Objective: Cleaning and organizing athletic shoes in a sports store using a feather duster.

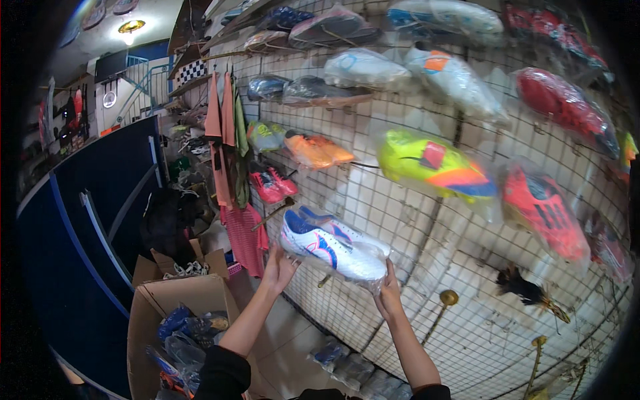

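A pair of white football boots [333, 248] with blue linings and pink-and-blue side marks, wrapped in clear plastic, is held up before the wire grid wall. My left hand [279, 270] grips the wrapped pair at the heel end, on the left. At the toe end, my right hand [387, 288] closes on the plastic from the right and below. Some fingers of both hands are hidden behind the boots. Just above the pair, small pink-red shoes [272, 183] hang on the grid, with a metal display arm [272, 215] close to the heels.
A wire grid [427, 233] carries several plastic-wrapped shoes, including a yellow-green boot [433, 163] and a coral one [543, 210]. An open cardboard box [143, 307] of wrapped shoes stands lower left. Clothes [223, 133] hang behind it. Blue panels [87, 220] line the left. More wrapped shoes [353, 370] sit along the floor.
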A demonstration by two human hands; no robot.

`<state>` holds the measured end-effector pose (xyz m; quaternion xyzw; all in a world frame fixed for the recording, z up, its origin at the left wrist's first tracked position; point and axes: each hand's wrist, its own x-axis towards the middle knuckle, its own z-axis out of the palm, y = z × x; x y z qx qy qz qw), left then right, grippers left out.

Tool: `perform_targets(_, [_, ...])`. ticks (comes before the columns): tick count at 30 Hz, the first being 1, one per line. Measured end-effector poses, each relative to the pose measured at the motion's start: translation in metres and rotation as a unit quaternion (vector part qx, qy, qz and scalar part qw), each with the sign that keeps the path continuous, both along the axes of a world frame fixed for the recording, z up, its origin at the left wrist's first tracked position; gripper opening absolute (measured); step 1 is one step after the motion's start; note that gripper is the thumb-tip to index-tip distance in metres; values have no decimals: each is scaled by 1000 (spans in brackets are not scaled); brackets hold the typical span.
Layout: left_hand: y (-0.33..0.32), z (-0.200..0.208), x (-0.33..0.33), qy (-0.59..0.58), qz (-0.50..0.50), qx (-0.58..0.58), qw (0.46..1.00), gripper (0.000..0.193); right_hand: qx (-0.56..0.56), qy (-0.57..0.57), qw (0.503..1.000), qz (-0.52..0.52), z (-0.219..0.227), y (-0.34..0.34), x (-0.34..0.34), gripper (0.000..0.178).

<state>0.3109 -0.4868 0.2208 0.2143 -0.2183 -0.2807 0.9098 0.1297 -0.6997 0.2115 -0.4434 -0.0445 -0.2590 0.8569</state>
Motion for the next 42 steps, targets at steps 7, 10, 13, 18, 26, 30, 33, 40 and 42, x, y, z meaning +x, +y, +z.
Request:
perform_targets(7, [-6,22,109,-131,106,93,981,53,-22,-28,999,5,16,-9,96,82])
perform_targets(10, [-18,31,148,-120,84,95,985,56,-71,-1,997,2,34,-10,124,85])
perform_targets(13, [-35,32,180,-119,95,83,985,56,-84,-26,996,14,40,-17,153,91])
perform_targets(18, [-53,12,230,-142,60,103,983,64,-92,-30,993,64,31,-42,197,105])
perform_targets(26, [-81,-32,281,-144,30,113,983,64,-153,20,987,43,10,-79,241,111])
perform_targets(30, [-86,-54,297,-128,11,105,986,62,-206,55,976,36,8,-86,245,115])
perform_targets(33, [-89,-60,293,-127,20,126,984,61,-243,84,965,45,6,-85,242,119])
perform_targets(40, [-86,-67,280,-109,15,176,978,66,-276,114,951,78,-20,-78,230,113])
perform_targets(42, [-81,-57,271,-96,11,194,976,67,-267,135,950,86,-20,-75,228,111])
